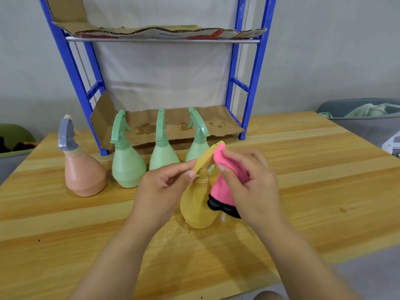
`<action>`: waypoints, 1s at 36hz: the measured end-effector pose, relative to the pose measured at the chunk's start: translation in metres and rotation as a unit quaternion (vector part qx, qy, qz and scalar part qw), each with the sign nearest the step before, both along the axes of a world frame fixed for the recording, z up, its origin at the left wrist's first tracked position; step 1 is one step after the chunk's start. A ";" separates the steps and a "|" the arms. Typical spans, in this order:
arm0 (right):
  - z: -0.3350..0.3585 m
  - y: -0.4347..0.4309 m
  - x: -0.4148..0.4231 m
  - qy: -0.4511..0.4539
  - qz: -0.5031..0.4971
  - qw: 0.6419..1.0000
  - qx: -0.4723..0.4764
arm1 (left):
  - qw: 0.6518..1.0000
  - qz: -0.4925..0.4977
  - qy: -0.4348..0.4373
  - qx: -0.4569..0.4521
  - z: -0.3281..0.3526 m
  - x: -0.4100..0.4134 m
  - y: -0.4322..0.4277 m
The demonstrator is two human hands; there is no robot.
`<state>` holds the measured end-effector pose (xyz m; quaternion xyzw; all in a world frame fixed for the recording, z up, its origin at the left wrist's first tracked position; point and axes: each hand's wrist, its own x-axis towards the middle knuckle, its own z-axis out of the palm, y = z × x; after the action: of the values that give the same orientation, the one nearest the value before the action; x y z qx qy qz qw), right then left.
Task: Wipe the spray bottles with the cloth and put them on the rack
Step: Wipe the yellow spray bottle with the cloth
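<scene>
Five spray bottles are out on the wooden table (pixel 303 169), none yet on the blue rack (pixel 253 83) standing at twelve o'clock, whose lower shelf carries only stained cardboard (pixel 173 126).

Four bottles wait in a row in front of that shelf: a peach bottle (pixel 84 176) with a grey head at ten o'clock from the work, then three green bottles (pixel 127 167) running across to twelve.

The yellow bottle (pixel 198 204) stands upright at the middle of the table, and this is the one being wiped.

The left hand (pixel 160 187) comes in from nine o'clock and pinches the yellow trigger head between thumb and forefinger to steady it. The right hand (pixel 249 180), at three o'clock, is closed round the pink cloth (pixel 223 187) and presses a fold of it against the tip of the head; the rest, with a black edge, hangs down beside the bottle's body.

I'd say the wipe is at the nozzle and the first bottle is not finished. Next the cloth should pass down over the neck and belly. Then the bottle needs lifting past the green row to the shelf at twelve without knocking them.
</scene>
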<state>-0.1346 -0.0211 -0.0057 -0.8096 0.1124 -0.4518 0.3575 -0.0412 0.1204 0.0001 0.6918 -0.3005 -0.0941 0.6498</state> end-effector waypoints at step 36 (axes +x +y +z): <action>-0.022 0.001 0.005 -0.028 -0.057 0.989 -0.133 | 0.994 -0.013 -0.104 0.034 0.001 -0.003 -0.012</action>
<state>-0.1297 -0.0198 -0.0279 -0.8291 0.0868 -0.5052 0.2233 -0.0442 0.1084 0.0014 0.7154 -0.3717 -0.0403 0.5902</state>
